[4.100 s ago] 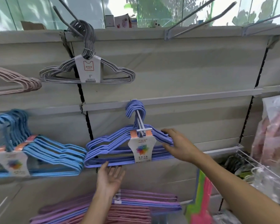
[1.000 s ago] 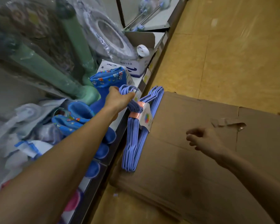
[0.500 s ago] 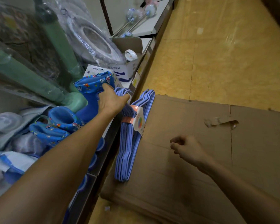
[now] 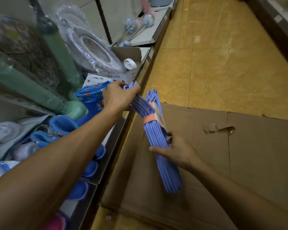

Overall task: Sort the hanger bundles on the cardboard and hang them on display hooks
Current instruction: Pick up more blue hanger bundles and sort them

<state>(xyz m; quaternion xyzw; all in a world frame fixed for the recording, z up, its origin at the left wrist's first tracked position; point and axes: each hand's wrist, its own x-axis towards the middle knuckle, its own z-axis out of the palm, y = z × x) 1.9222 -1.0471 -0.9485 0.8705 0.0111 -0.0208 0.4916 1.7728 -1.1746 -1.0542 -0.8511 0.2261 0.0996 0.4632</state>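
While both hands grasp the hanger bundle (image 4: 158, 140), left grip (image 4: 119, 97) hides its hooks, right grip (image 4: 175, 151) its middle

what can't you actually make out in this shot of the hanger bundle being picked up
- Hanger bundle hooks, head view: covered by the left hand, so its grip there is unclear.
- Bundle label: seen edge-on, print unreadable.
- Hanger count: wires overlap, cannot be told.
- Right hand fingers: curl behind the bundle, out of sight.
- Cardboard: cut off by the right and bottom edges.
- Display hooks: not in view.
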